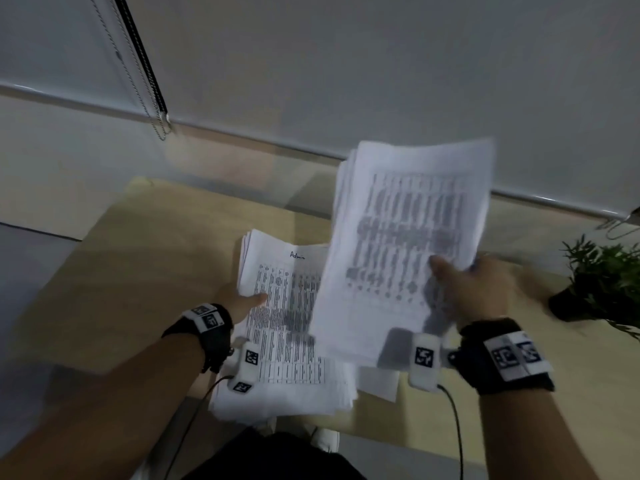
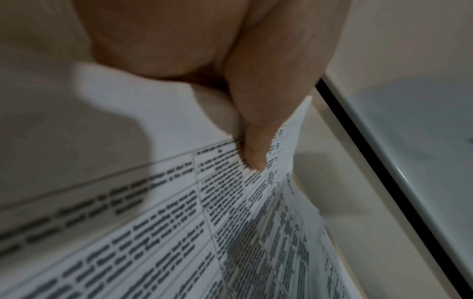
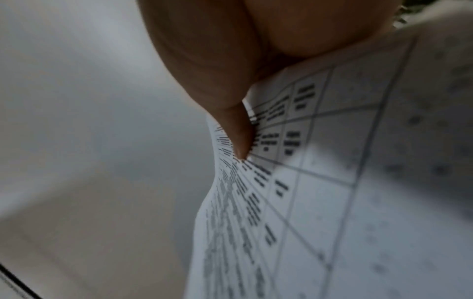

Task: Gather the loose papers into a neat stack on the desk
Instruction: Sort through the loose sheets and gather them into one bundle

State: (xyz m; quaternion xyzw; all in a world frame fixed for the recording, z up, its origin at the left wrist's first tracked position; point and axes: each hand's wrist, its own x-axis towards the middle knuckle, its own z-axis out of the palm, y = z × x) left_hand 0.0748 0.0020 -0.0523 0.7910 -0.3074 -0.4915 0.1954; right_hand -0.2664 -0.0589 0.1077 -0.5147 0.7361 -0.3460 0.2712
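Two bundles of printed white sheets are held over the light wooden desk. My left hand grips the lower bundle at its left edge, thumb on top; that bundle carries tables of text and a handwritten word near its top. My right hand grips the raised bundle near its lower right side, thumb pressed on the printed face. The raised bundle overlaps the right part of the lower one. Both look blurred by motion. A single white sheet peeks out below them.
A small potted green plant stands at the desk's right edge, close to my right hand. Roller blinds with a bead chain hang behind the desk. The desk's left half shows bare wood.
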